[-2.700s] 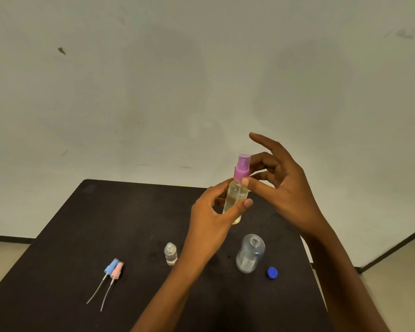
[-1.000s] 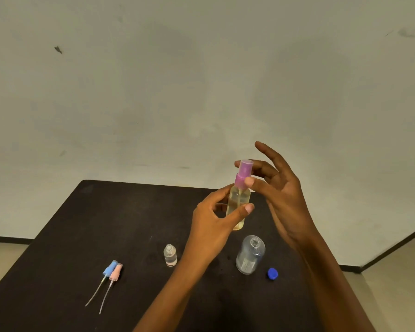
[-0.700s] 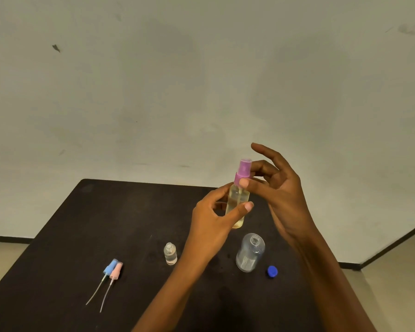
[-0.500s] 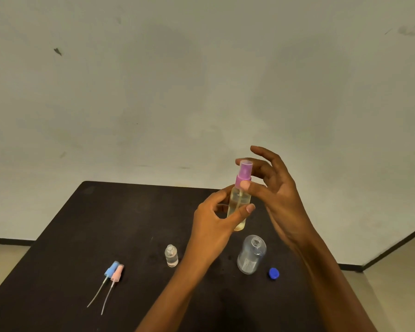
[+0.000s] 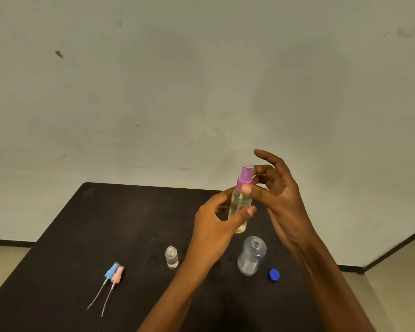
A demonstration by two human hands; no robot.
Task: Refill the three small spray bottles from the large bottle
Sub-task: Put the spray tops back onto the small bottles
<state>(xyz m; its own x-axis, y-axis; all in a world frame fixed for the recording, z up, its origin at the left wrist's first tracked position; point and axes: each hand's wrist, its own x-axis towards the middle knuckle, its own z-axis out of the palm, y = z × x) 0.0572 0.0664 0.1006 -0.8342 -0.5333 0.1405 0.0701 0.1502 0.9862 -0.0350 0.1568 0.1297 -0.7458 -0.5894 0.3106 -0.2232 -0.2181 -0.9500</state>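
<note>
A small clear spray bottle (image 5: 239, 207) with yellowish liquid is held upright above the table. My left hand (image 5: 216, 228) grips its body. My right hand (image 5: 277, 200) pinches its purple spray head (image 5: 245, 176) between thumb and fingers, the other fingers spread. Below it on the black table (image 5: 106, 224) stands the large clear bottle (image 5: 251, 256), uncapped, with its blue cap (image 5: 274, 275) lying to the right. Another small clear bottle (image 5: 171, 257) stands open to the left. A third small bottle is not visible.
A blue spray head (image 5: 111, 274) and a pink spray head (image 5: 117, 276), each with a long dip tube, lie side by side at the table's front left. A pale wall stands behind the table, floor to the right.
Both hands stay on the bottle at nearly the same height. My right fingers have shifted around the purple spray head, regripping it.
</note>
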